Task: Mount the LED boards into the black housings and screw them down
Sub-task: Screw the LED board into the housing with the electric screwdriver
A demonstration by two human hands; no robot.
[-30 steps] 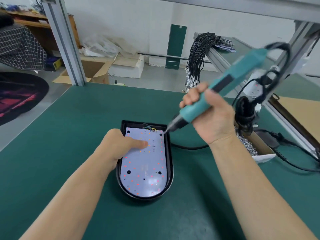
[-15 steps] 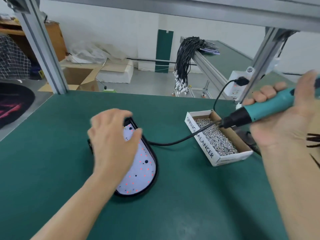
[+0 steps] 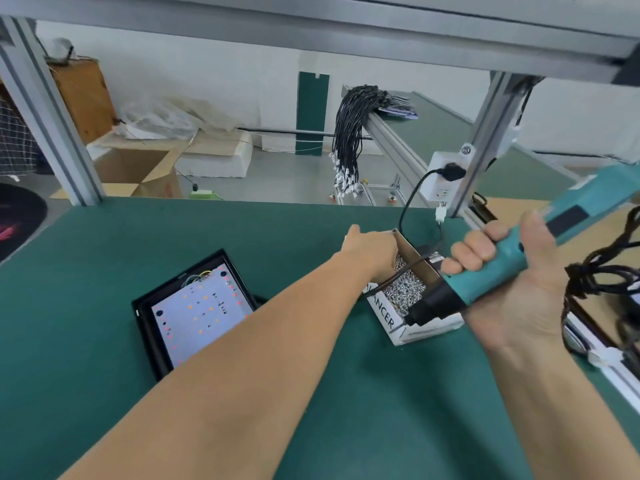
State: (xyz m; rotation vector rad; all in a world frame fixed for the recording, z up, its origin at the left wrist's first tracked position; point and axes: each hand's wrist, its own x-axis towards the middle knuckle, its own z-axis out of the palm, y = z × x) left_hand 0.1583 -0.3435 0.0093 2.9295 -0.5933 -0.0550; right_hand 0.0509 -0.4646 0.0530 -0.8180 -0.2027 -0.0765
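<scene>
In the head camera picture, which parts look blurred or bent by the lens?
Head view: the frame beams curve from the wide lens; the screwdriver in the right hand blurs toward the right edge; the LED board looks soft, slightly glary.

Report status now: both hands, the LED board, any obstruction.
Left hand reaching into screw box, grip unseen. Right hand gripping electric screwdriver. LED board seated in black housing; unobstructed.

Black housing (image 3: pixel 147 327) lying flat on the green counter (image 3: pixel 104 258), open side up, its near end hidden behind the forearm. White LED board (image 3: pixel 202 315) seated inside it, dotted with red and orange LEDs, dark screw holes near its corners, coloured wires at its far edge.
</scene>
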